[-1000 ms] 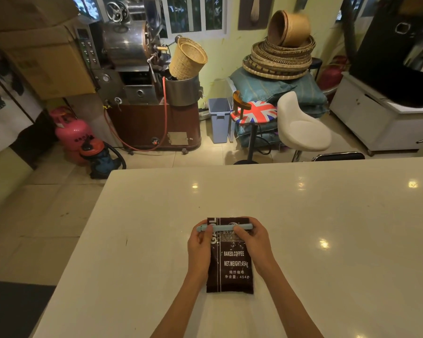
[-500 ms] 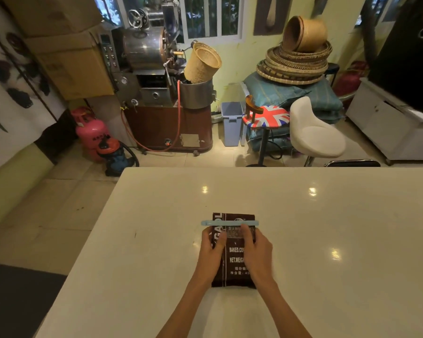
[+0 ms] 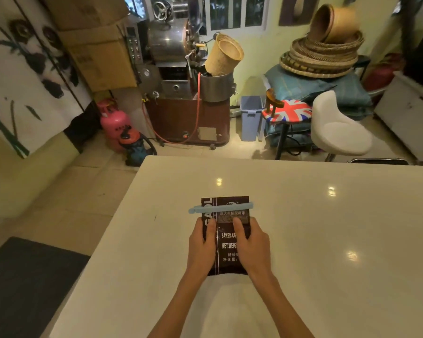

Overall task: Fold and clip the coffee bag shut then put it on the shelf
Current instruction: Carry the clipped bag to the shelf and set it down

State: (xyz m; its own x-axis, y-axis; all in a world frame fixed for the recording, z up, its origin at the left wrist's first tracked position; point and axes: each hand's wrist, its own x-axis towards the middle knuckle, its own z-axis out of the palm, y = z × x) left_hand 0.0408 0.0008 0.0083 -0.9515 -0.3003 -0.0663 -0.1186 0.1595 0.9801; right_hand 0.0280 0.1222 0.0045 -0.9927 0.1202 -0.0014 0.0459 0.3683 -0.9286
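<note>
A dark brown coffee bag (image 3: 230,240) lay flat on the pale, glossy table (image 3: 327,240), near the table's six o'clock edge and a little toward its nine o'clock side. White lettering ran down the bag's face. A light blue clip (image 3: 220,208) was clamped straight across the bag close to its twelve o'clock end, both tips of the clip sticking out past the bag's sides, the nine o'clock tip further than the other.

Both bare hands held the bag from the six o'clock side. The left hand (image 3: 202,245) gripped the bag's nine o'clock edge, thumb lying on the face and the fingers wrapped under or beside it; its grip was closed on the bag. The right hand (image 3: 253,242) gripped the three o'clock edge the same way, thumb pressed on the printed face, its grip likewise closed on the bag. Neither hand touched the clip, which sat just beyond the thumb tips toward twelve o'clock. I could not tell whether the bag was lifted off the table at all.

Beyond the table at twelve o'clock stood a metal roasting machine (image 3: 174,50) with a woven basket (image 3: 224,54) tilted in its drum. A pink gas cylinder (image 3: 114,123) stood at about eleven o'clock, a grey bin (image 3: 250,120) and a flag-patterned stool (image 3: 288,111) at about one o'clock, beside a white chair (image 3: 337,128).
</note>
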